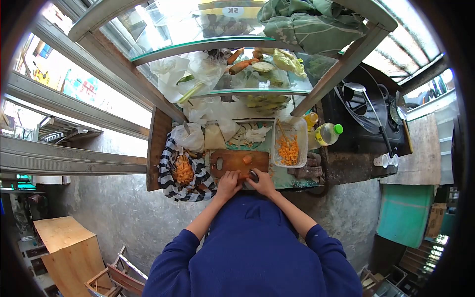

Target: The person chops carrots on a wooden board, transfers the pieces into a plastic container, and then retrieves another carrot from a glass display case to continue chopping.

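A wooden cutting board point(230, 160) with a handle slot lies on the counter in front of me. My left hand point(229, 185) is at its near edge, fingers closed over an orange carrot piece, mostly hidden under the fingertips. Beside it, my right hand point(262, 183) grips a knife point(254, 175) by its dark handle; the blade can hardly be made out. Farther up the board sits a short carrot chunk point(247, 159). Right of the board, a clear plastic container point(304, 161) has diced carrot point(288, 151) and a stick-like utensil in it.
A black-and-white striped bag point(168, 161) with carrot peelings point(183, 171) stands left of the board. Glass shelves above hold vegetables point(287, 62). At right are a green-capped bottle point(328, 134), a stove with a ladle point(371, 106), and white cups point(386, 161).
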Available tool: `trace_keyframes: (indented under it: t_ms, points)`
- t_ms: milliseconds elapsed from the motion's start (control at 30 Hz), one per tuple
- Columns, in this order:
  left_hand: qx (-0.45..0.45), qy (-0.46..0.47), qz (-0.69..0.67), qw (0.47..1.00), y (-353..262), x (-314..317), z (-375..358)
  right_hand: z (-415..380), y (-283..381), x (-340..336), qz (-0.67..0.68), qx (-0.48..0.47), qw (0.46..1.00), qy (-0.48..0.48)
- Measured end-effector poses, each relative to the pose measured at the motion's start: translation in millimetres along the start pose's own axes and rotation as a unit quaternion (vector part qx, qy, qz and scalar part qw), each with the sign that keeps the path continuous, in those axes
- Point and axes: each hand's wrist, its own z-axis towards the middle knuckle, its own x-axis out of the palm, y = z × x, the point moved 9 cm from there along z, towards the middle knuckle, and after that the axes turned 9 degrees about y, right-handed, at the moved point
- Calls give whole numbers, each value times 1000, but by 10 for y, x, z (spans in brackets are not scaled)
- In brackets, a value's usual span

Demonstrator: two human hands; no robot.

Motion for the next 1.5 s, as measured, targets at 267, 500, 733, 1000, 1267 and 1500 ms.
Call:
trace_keyframes:
  t_ms: [267,500,733,1000,1267,1500]
  points:
    - [-127,-98,-122,980,531,-208,170,417,201,-219,-125,5,991,-40]
    - [-120,-119,-33,985,510,-352,169,283,-84,-127,-106,66,992,-26]
    - [-187,-126,80,971,446,-312,81,145,-89,-180,-19,67,995,-72]
    - [0,-27,95,995,-68,-155,351,127,-117,-247,-40,42,990,-126]
    - [-6,-10,91,996,-204,110,465,-316,-424,-176,178,263,948,-23]
    - [-53,-65,106,991,-134,17,375,-543,-572,34,96,252,963,15]
